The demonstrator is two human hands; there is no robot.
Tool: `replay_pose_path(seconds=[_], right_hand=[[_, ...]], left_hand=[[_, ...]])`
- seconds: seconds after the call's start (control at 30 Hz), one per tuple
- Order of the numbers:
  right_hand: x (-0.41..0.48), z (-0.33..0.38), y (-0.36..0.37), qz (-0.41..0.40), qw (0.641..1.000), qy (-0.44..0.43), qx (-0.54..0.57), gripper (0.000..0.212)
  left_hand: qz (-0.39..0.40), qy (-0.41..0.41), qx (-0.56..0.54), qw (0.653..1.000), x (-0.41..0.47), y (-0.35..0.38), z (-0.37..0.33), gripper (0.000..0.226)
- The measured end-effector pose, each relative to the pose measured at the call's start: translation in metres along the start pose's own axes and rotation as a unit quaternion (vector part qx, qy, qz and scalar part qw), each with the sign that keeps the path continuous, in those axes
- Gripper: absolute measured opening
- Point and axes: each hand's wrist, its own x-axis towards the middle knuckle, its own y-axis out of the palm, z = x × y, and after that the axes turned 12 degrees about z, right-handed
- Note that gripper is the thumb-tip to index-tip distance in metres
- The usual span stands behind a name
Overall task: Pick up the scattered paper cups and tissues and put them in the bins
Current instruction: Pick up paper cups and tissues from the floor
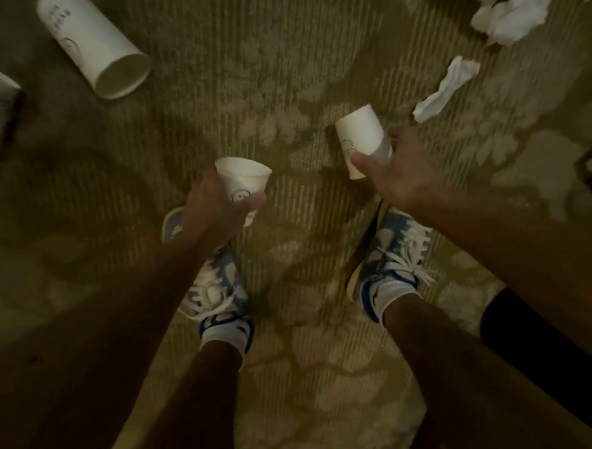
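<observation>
Over the carpet point(279, 70), left hand point(215, 211) grips a paper cup point(242, 180), right hand point(397, 179) a second cup point(360, 137); carry both gently, uncrushed.

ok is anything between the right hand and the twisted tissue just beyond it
Nothing lies on the carpet between the right hand and the twisted tissue. But that hand grips a paper cup, so it is not free; the left hand holds a second paper cup.

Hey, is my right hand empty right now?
No, the right hand grips a white paper cup, with thumb and fingers curled around its side.
</observation>
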Motion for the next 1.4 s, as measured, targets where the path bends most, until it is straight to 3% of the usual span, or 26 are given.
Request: replay_pose_path(seconds=[0.07, 0.17, 0.3, 0.4, 0.47, 0.53, 0.63, 0.77, 0.87, 0.97, 1.07, 1.17, 1.3, 1.4], right_hand=[[0.01, -0.001, 0.001, 0.014, 1.0, 0.003, 0.003, 0.075], [0.02, 0.001, -0.001, 0.035, 0.999, 0.015, 0.022, 0.076], [0.015, 0.013, -0.008, 0.096, 0.989, 0.051, 0.102, 0.063], [0.004, 0.024, -0.021, 0.191, 0.946, 0.057, 0.257, 0.034], [-0.004, 0.029, -0.032, 0.232, 0.913, 0.056, 0.33, 0.025], [-0.01, 0.03, -0.044, 0.253, 0.895, 0.06, 0.361, 0.026], [-0.015, 0.024, -0.063, 0.266, 0.888, 0.066, 0.369, 0.03], [-0.017, 0.016, -0.096, 0.268, 0.928, 0.068, 0.251, 0.027], [-0.003, 0.023, -0.131, 0.204, 0.96, 0.034, 0.188, 0.046], [0.019, 0.045, -0.168, 0.088, 0.946, -0.005, 0.311, 0.053], [0.043, 0.061, -0.193, 0.011, 0.944, 0.001, 0.33, 0.047], [0.059, 0.067, -0.206, 0.046, 0.941, 0.003, 0.335, 0.041], [0.068, 0.072, -0.205, 0.079, 0.901, 0.021, 0.425, 0.053], [0.065, 0.07, -0.198, 0.078, 0.882, 0.021, 0.464, 0.051]], left_hand=[[0.012, -0.002, -0.004, 1.0, 0.001, 0.001, -0.003, 0.084], [0.066, 0.005, -0.148, 0.987, -0.006, -0.001, -0.021, 0.058], [0.212, -0.006, -0.4, 0.892, -0.017, -0.006, -0.062, 0.055], [0.3, 0.021, -0.48, 0.824, -0.023, -0.004, -0.098, 0.064], [0.326, 0.042, -0.495, 0.804, -0.027, 0.001, -0.122, 0.072], [0.343, 0.044, -0.489, 0.801, -0.03, 0.007, -0.144, 0.082], [0.364, 0.044, -0.448, 0.815, -0.031, 0.012, -0.166, 0.079], [0.382, 0.09, -0.391, 0.833, -0.033, 0.017, -0.192, 0.052], [0.358, 0.106, -0.374, 0.849, -0.034, 0.019, -0.203, 0.046], [0.328, 0.108, -0.368, 0.863, -0.035, 0.022, -0.203, 0.05], [0.307, 0.092, -0.393, 0.862, -0.04, 0.024, -0.194, 0.05], [0.297, 0.083, -0.406, 0.86, -0.046, 0.027, -0.188, 0.055], [0.284, 0.086, -0.407, 0.864, -0.051, 0.028, -0.187, 0.031], [0.266, 0.067, -0.411, 0.869, -0.055, 0.024, -0.186, 0.033]])
